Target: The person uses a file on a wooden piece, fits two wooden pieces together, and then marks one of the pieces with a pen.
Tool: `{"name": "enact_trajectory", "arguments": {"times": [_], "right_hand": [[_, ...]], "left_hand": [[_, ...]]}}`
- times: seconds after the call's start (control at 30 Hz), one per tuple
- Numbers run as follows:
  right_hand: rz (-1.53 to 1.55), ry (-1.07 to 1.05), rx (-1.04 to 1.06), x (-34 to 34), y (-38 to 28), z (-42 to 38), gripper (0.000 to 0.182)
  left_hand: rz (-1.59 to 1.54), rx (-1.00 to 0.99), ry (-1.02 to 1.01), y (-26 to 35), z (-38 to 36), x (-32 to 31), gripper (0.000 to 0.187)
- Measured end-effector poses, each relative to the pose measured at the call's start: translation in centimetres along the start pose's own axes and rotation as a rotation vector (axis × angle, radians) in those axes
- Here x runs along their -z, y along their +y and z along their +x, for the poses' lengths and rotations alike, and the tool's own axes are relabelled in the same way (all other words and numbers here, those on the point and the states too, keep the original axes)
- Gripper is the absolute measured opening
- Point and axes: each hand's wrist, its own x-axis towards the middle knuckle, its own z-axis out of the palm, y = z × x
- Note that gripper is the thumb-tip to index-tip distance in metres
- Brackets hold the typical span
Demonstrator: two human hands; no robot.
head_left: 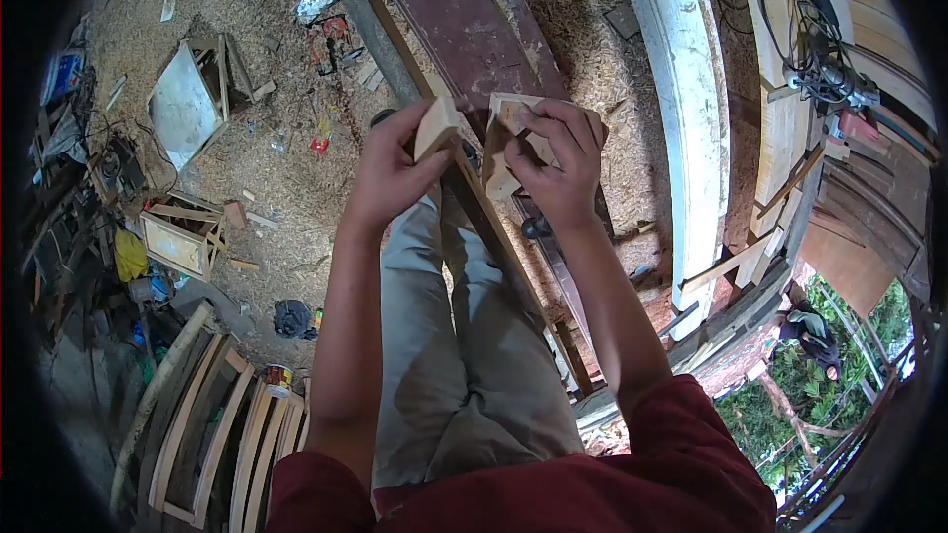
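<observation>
My left hand (393, 160) is closed around a small pale wooden block (436, 128), thumb on one side and fingers behind it. Just right of it is a small open wooden box (497, 181) with thin pale sides, above the dark reddish-brown plank. My right hand (563, 153) is over this box, its fingers curled and pinched towards the thumb. What the right fingertips hold, if anything, is too small to make out. The two hands are apart, level with each other above my knees.
A long reddish-brown plank (444, 10) runs beneath my hands. Beside it lies a pale board (681, 89). Wood shavings cover the ground (267, 128), with a white-topped wooden piece (186, 107) and an orange tool (334, 44). Tangled cables (815, 39) hang right; a person (812, 334) is outside.
</observation>
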Motion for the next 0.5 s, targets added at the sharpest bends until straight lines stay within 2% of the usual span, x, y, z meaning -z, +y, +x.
{"name": "enact_trajectory", "arguments": {"times": [0.1,0.2,0.23,0.33,0.4,0.5], "right_hand": [[0.043,-0.016,-0.019,0.8,-0.8,0.4,0.034],[0.058,-0.055,-0.049,1.5,-1.4,1.0,0.028],[0.05,-0.074,-0.054,1.8,-1.3,1.2,0.028],[0.011,-0.109,-0.093,2.5,-1.3,2.0,0.029],[0.011,-0.147,-0.113,2.9,-1.6,2.7,0.03],[0.018,-0.193,-0.132,3.6,-1.6,3.2,0.031]], "left_hand": [[-0.095,0.024,0.063,1.3,-0.5,0.5,0.043],[-0.049,0.05,0.126,1.5,-1.1,1.5,0.042],[-0.107,-0.004,0.141,1.4,-1.0,1.6,0.04],[-0.03,0.034,0.147,2.2,-1.1,2.3,0.037],[-0.127,0.085,0.205,2.5,-1.0,2.1,0.038],[-0.242,0.079,0.187,1.9,-0.7,2.4,0.041]]}}
